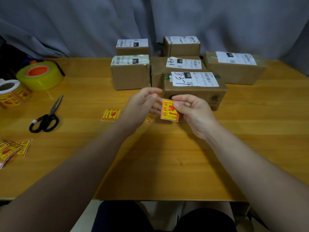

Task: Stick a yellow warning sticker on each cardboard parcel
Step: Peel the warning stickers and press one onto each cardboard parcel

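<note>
- Six cardboard parcels (130, 77) sit clustered at the far middle of the table (167, 156); none shows a yellow sticker from this angle.
- Right hand (192, 113) pinches a yellow warning sticker (168, 111) just in front of the nearest parcel (194, 93). Left hand (142, 104) is curled at the sticker's left edge; can't tell if it grips.
- Risk: an uneven peel could tear or curl the sticker, or glue it to the fingers. It could also land creased or over the shipping label (195, 79).
- The wooden table also holds a sticker roll (11, 94), tape roll (40, 77), scissors (46, 118) and loose stickers (111, 114). Grey curtain (83, 22) behind.
</note>
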Available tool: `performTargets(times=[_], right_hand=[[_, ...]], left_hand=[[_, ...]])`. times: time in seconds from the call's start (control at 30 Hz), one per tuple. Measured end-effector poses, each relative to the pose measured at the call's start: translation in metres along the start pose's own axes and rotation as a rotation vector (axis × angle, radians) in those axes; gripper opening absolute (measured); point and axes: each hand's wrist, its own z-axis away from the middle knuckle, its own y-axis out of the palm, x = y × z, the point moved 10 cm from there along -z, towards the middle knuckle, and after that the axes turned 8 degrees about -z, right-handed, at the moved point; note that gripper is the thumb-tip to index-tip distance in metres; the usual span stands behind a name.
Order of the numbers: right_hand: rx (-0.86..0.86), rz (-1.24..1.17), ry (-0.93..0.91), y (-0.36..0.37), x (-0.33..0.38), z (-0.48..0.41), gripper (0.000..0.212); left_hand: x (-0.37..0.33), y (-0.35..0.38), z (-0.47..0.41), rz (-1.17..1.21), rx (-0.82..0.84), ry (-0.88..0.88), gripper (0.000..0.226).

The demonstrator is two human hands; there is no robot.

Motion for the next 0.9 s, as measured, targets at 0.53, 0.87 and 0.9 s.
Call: performTargets(times=[0.53,0.87,0.9], right_hand=[[0.219,0.385,-0.209,0.005,0.037,-0.003,0.034],[-0.13,0.551,-0.402,-0.018,0.039,0.01,0.01],[-0.1,0.502,-0.385,-0.015,0.036,0.012,0.007]], left_hand=[[0.01,0.03,-0.008,-0.008,0.297,-0.216,0.012],[0.024,0.032,-0.005,0.235,0.174,-0.27,0.013],[0.025,0.033,-0.005,0.254,0.153,-0.271,0.012]])
